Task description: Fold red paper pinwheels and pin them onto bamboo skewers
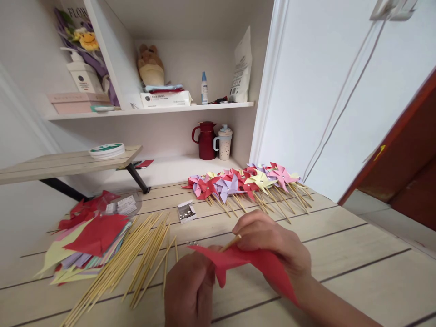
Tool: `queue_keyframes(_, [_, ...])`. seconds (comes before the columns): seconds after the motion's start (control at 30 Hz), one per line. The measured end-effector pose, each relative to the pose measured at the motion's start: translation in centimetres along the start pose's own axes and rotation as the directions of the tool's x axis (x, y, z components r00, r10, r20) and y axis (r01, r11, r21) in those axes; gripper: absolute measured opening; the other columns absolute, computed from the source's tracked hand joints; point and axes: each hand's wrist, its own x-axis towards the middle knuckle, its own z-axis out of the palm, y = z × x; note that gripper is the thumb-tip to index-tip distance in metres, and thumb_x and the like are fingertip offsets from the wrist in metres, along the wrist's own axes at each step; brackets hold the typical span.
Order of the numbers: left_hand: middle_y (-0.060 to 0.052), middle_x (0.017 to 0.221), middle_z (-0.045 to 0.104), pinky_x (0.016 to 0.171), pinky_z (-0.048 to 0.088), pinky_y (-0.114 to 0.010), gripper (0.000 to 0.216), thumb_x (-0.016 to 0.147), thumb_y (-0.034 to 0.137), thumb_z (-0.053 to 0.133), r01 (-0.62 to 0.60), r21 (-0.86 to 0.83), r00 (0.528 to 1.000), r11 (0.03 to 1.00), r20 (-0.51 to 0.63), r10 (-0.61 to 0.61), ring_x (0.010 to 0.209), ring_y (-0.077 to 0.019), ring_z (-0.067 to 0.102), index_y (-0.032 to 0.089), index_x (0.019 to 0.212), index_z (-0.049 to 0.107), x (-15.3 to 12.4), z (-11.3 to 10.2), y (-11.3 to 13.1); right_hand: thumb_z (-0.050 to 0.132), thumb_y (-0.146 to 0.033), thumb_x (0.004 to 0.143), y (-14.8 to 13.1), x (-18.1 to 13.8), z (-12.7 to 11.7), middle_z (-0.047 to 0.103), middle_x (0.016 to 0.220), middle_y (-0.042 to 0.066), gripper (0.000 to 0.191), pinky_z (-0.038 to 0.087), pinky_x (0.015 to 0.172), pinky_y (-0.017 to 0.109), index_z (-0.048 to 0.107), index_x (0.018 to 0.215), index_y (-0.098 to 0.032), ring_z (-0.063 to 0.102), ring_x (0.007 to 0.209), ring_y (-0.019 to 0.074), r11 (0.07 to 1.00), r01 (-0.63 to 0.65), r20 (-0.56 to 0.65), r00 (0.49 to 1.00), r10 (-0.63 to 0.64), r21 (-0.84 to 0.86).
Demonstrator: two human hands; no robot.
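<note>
Right over the worktop point(340, 254), the person's left hand point(189, 286) and right hand point(275, 243) each have their grip closed on red paper point(235, 257); a wooden stick point(231, 242) shows by the right fingertips. Pinwheels point(229, 188) lie at their twelve o'clock, a small box point(188, 220) at eleven, loose sticks point(117, 261) at nine.

Left fingers point(205, 288) apparently half-hidden by paper point(235, 258)

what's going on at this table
A person's left hand and right hand hold curled red paper together with a wooden stick. Colourful pinwheels on sticks lie grouped farther back on the table. Loose sticks and a pile of paper sheets lie to the left.
</note>
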Motion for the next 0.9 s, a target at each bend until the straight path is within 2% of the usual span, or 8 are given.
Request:
queue_keyframes(0.13, [0.004, 0.056, 0.062, 0.053, 0.047, -0.022, 0.026, 0.093, 0.019, 0.049, 0.022, 0.002, 1.000, 1.000, 0.011, -0.022, 0.047, -0.0115, 0.054, 0.024, 0.083, 0.073, 0.3, -0.2, 0.1, 0.060, -0.018, 0.096, 0.0, 0.0, 0.0, 0.075, 0.083, 0.007, 0.020, 0.057, 0.074, 0.042, 0.071, 0.112, -0.022, 0.068, 0.082, 0.0227, 1.000, -0.002, 0.001, 1.000, 0.002, -0.006])
queue_keyframes(0.2, [0.004, 0.055, 0.062, 0.051, 0.046, -0.021, 0.026, 0.092, 0.018, 0.049, 0.020, -0.003, 1.000, 1.000, 0.013, -0.020, 0.048, -0.0117, 0.055, 0.024, 0.080, 0.071, 0.3, -0.2, 0.1, 0.060, -0.019, 0.096, 0.0, 0.0, 0.0, 0.076, 0.083, 0.007, 0.019, 0.057, 0.074, 0.042, 0.072, 0.111, -0.022, 0.068, 0.082, 0.0225, 1.000, -0.004, -0.002, 1.000, 0.004, -0.008])
queue_keyframes(0.3, [0.002, 0.066, 0.070, 0.053, 0.048, -0.022, 0.026, 0.093, 0.018, 0.047, -0.003, -0.003, 1.000, 1.000, 0.016, 0.003, 0.055, -0.0126, 0.061, 0.025, 0.088, 0.072, 0.1, -0.1, -0.1, 0.062, -0.016, 0.094, 0.0, 0.1, 0.0, 0.075, 0.082, 0.007, 0.018, 0.058, 0.074, 0.041, 0.072, 0.109, -0.021, 0.068, 0.082, 0.0227, 1.000, 0.000, -0.003, 1.000, 0.000, -0.010])
queue_keyframes(0.47, [-0.002, 0.090, 0.078, 0.066, 0.055, -0.025, 0.029, 0.095, 0.017, 0.047, -0.083, 0.062, 0.997, 0.995, 0.008, 0.083, 0.077, -0.0161, 0.072, 0.027, 0.102, 0.073, -0.5, -0.3, -0.9, 0.060, -0.020, 0.096, 0.0, 0.0, 0.1, 0.076, 0.083, 0.008, 0.016, 0.058, 0.074, 0.042, 0.072, 0.106, -0.021, 0.068, 0.082, 0.0230, 1.000, -0.017, -0.006, 1.000, 0.017, 0.007])
queue_keyframes(0.53, [-0.002, 0.093, 0.078, 0.066, 0.056, -0.026, 0.030, 0.095, 0.017, 0.046, -0.119, 0.074, 0.993, 0.990, 0.030, 0.117, 0.077, -0.0165, 0.073, 0.027, 0.108, 0.072, -0.4, -0.6, -1.1, 0.059, -0.022, 0.097, 0.0, -0.1, 0.1, 0.075, 0.084, 0.009, 0.016, 0.058, 0.074, 0.042, 0.072, 0.105, -0.020, 0.067, 0.081, 0.0231, 0.999, -0.033, -0.005, 0.999, 0.033, 0.013])
queue_keyframes(0.67, [-0.003, 0.094, 0.078, 0.065, 0.057, -0.025, 0.028, 0.097, 0.021, 0.048, -0.210, 0.089, 0.969, 0.974, 0.151, 0.195, 0.077, -0.0163, 0.073, 0.023, 0.117, 0.068, -0.2, -1.2, -1.2, 0.059, -0.025, 0.096, -0.2, -0.1, 0.1, 0.074, 0.081, 0.008, 0.015, 0.058, 0.071, 0.041, 0.072, 0.103, -0.022, 0.067, 0.080, 0.0232, 0.997, -0.069, -0.010, 0.998, 0.070, 0.019])
queue_keyframes(0.8, [-0.002, 0.086, 0.077, 0.062, 0.053, -0.025, 0.029, 0.101, 0.026, 0.043, -0.209, 0.148, 0.978, 0.967, 0.041, 0.205, 0.071, -0.0152, 0.071, 0.024, 0.118, 0.066, -0.3, -1.1, -0.9, 0.062, -0.026, 0.095, -0.2, 0.0, 0.2, 0.073, 0.079, 0.008, 0.012, 0.057, 0.070, 0.039, 0.071, 0.101, -0.021, 0.067, 0.080, 0.0234, 0.996, -0.081, -0.010, 0.997, 0.081, 0.025])
queue_keyframes(0.9, [-0.003, 0.088, 0.077, 0.064, 0.054, -0.025, 0.029, 0.100, 0.023, 0.043, -0.251, 0.179, 0.967, 0.951, 0.081, 0.240, 0.073, -0.0152, 0.072, 0.022, 0.119, 0.065, -0.3, -1.1, -1.0, 0.063, -0.026, 0.094, -0.3, 0.2, 0.1, 0.073, 0.080, 0.008, 0.012, 0.057, 0.070, 0.039, 0.071, 0.101, -0.021, 0.067, 0.080, 0.0234, 0.996, -0.083, -0.010, 0.996, 0.083, 0.022])
